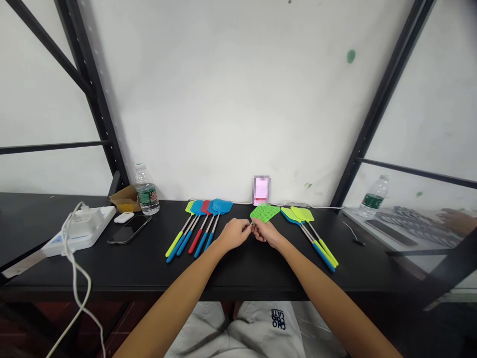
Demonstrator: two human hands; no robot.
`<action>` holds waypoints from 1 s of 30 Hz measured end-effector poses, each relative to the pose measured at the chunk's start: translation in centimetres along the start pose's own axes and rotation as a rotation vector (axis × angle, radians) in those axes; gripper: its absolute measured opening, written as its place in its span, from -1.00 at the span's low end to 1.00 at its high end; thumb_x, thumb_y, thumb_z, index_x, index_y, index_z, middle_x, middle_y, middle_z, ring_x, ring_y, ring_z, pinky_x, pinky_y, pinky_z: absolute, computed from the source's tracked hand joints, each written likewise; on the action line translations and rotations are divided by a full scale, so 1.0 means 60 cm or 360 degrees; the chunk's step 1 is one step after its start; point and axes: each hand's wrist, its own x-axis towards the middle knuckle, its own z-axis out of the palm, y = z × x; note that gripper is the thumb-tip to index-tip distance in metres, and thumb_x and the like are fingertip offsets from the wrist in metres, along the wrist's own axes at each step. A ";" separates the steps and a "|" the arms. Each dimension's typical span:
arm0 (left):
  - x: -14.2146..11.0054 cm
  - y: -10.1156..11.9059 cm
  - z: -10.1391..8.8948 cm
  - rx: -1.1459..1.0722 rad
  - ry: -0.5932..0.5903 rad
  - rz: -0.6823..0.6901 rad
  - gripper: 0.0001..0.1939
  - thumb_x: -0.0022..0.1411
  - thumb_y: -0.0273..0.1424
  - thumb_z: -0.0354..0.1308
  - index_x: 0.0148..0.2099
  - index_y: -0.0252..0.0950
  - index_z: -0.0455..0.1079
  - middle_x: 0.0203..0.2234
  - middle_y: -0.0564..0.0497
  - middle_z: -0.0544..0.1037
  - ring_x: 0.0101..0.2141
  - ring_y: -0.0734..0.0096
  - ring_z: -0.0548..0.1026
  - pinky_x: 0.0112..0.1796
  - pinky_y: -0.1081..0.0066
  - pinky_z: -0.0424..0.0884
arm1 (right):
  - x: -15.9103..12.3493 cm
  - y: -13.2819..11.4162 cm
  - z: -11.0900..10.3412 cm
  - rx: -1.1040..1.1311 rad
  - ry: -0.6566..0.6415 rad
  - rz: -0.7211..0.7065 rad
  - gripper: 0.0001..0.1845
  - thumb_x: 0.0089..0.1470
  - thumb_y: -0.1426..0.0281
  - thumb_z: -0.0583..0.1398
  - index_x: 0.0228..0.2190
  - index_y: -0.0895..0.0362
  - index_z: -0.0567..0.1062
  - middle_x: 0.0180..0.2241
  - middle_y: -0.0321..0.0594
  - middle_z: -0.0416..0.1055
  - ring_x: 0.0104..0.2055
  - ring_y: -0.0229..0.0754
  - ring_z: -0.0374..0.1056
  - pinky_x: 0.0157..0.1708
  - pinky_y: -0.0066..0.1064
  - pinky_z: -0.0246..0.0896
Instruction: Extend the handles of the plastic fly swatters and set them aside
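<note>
A green fly swatter is between my hands near the middle of the desk, its perforated head pointing away from me. My right hand is closed on it just below the head. Fingertips of my left hand pinch it from the other side, and the two hands nearly touch. Most of its shaft is hidden by my fingers. To the left lies a fanned row of several blue, red and yellow-green fly swatters. On the right is a smaller group of yellow-green and blue fly swatters.
On the left are a power strip with white cables, a black phone, a white earbud case, a cardboard box and a water bottle. A pink-screened device leans against the wall. Another bottle stands right.
</note>
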 end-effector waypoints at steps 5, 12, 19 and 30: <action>0.003 0.001 0.002 -0.0004 -0.0005 -0.0005 -0.76 0.25 -0.38 -0.02 -0.44 -0.28 0.36 -0.60 0.07 0.39 -0.56 0.50 0.24 -0.48 0.45 0.04 | 0.005 0.001 -0.001 0.0051 0.0029 -0.0079 -0.57 0.06 0.09 0.15 -0.62 0.15 0.32 -0.77 -0.38 0.15 -0.75 -0.40 0.00 -0.76 -0.54 -0.23; 0.009 0.004 0.007 -0.0121 0.0053 0.0086 -0.72 0.28 -0.37 -0.05 -0.46 -0.31 0.34 -0.61 0.10 0.35 -0.55 0.53 0.21 -0.47 0.47 0.04 | 0.003 -0.007 -0.007 0.0115 0.0023 -0.0145 -0.55 0.04 0.06 0.17 -0.63 0.15 0.33 -0.77 -0.37 0.14 -0.73 -0.40 -0.01 -0.73 -0.52 -0.24; 0.016 0.007 0.014 -0.0323 0.0107 0.0029 -0.64 0.30 -0.28 -0.08 -0.53 -0.32 0.23 -0.66 0.15 0.20 -0.55 0.57 0.13 -0.49 0.49 0.02 | -0.006 -0.022 -0.010 0.0212 -0.0034 -0.0270 -0.53 0.01 0.03 0.22 -0.62 0.14 0.30 -0.74 -0.42 0.08 -0.71 -0.41 -0.06 -0.71 -0.51 -0.26; 0.011 -0.007 0.014 -0.0550 0.0115 -0.0224 -0.64 0.27 -0.23 -0.09 -0.52 -0.29 0.22 -0.71 0.14 0.25 -0.58 0.55 0.22 -0.50 0.51 0.13 | 0.017 -0.031 -0.103 0.0502 0.0628 -0.0307 -0.61 0.04 0.09 0.14 -0.61 0.09 0.23 -0.74 -0.46 -0.05 -0.74 -0.41 -0.15 -0.75 -0.49 -0.31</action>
